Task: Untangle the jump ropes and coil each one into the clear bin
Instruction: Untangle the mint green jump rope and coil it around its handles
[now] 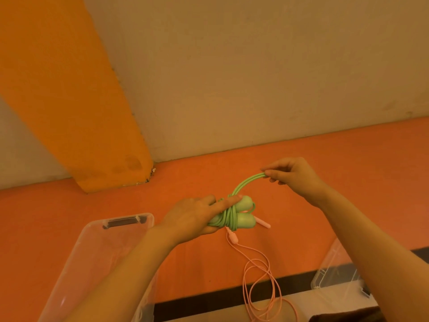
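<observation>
Nearest, below both hands, the pink rope [260,282] lies in loose loops on the orange surface [69,217], its two pink handles [232,238] pointing up toward the fingers of the left hand. To the left of those loops, under the left forearm, stands the clear bin [97,247], with a dark latch at its far rim. Above it the left hand [192,217] wraps its fingers round the bundled green rope [228,216], the index finger laid straight along the top and both green handles sticking out just past the fingertips. A doubled loop of that green rope arcs up to the right hand [294,175], whose thumb and fingertips pinch its end. A second clear container [334,273] sits under the right forearm.
</observation>
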The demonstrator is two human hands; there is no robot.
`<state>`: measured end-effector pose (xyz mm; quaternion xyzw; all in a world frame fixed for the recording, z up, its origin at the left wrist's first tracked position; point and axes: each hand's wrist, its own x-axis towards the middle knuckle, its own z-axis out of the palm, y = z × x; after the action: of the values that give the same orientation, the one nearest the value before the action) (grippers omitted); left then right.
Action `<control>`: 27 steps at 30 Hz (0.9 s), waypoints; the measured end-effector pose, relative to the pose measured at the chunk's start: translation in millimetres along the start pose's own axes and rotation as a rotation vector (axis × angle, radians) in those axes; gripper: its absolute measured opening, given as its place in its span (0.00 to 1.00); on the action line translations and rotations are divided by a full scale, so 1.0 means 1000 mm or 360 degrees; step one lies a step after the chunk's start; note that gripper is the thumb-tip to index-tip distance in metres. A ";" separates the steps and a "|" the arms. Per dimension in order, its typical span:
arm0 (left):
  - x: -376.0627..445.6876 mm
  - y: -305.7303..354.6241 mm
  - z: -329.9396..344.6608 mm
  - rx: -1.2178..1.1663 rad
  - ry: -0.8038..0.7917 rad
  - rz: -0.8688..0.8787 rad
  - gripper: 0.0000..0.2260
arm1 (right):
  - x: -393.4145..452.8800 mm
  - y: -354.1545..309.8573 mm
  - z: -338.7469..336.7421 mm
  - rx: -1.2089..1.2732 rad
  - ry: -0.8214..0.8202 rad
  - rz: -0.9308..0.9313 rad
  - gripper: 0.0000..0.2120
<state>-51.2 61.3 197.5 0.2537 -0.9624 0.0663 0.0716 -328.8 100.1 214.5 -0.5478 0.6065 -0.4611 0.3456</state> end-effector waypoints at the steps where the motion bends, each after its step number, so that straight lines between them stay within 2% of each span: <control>1: 0.000 0.002 0.001 0.0003 -0.0006 0.0039 0.34 | 0.001 0.001 0.002 0.0020 0.0025 0.0014 0.05; 5: 0.003 0.007 0.002 -0.0001 0.0032 0.0124 0.36 | 0.005 0.007 0.013 0.0149 0.0099 0.0099 0.04; 10: 0.003 0.007 -0.002 -0.0196 0.0051 -0.0022 0.35 | 0.006 0.020 0.022 0.0244 -0.0011 0.0267 0.05; 14: -0.001 -0.001 0.001 -0.0243 0.0021 -0.0121 0.39 | 0.003 0.022 0.019 0.0229 -0.0096 0.0331 0.03; 21: -0.002 -0.008 0.005 -0.0384 0.0003 -0.0236 0.33 | 0.000 0.018 0.018 0.0383 -0.0132 0.0401 0.04; 27: 0.000 -0.006 -0.001 -0.0687 0.0104 -0.0310 0.36 | -0.002 0.016 0.027 0.0470 -0.0179 0.0425 0.06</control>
<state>-47.9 56.0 199.4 0.3219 -0.9224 -0.1398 0.1614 -308.9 96.8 189.9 -0.4307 0.5794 -0.4637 0.5136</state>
